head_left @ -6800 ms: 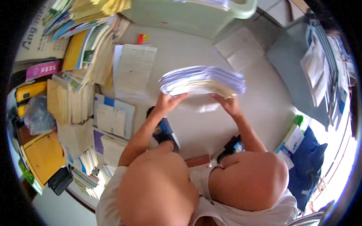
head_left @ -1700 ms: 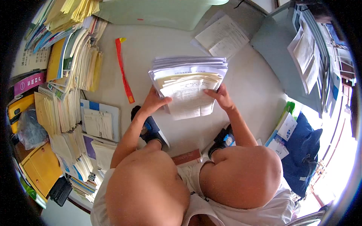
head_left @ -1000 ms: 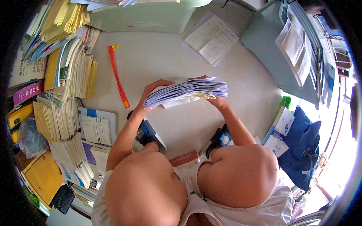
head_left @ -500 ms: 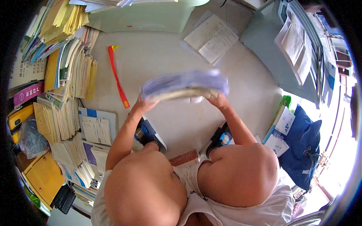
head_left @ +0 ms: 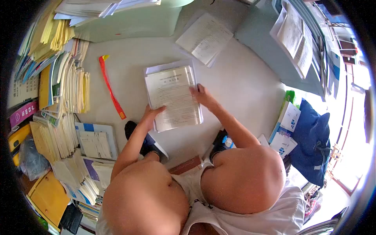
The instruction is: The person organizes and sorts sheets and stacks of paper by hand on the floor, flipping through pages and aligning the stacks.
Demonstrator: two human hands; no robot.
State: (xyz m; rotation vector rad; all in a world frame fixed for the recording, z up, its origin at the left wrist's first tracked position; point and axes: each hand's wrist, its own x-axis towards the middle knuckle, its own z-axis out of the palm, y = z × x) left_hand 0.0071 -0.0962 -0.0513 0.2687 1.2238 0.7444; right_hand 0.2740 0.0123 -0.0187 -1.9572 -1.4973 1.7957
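Observation:
A stack of printed papers faces me between my hands, its page tilted slightly to the left. Larger sheets or sleeves stick out behind the top page. My left hand is closed on the lower left edge, its thumb over the top page. On the opposite side, my right hand grips the right edge, with the fingers partly hidden. Whether the stack rests on the floor or hangs just above it, I cannot tell.
Several piles of papers and folders line the left. A red strip and loose printed sheets lie on the floor. A pale green bin stands ahead; a grey-blue container and dark blue bag are at right.
The stack was raised edge-on and blurred; now its printed face lies toward me. My right hand has moved from its lower edge up to its right side. The view has shifted slightly.

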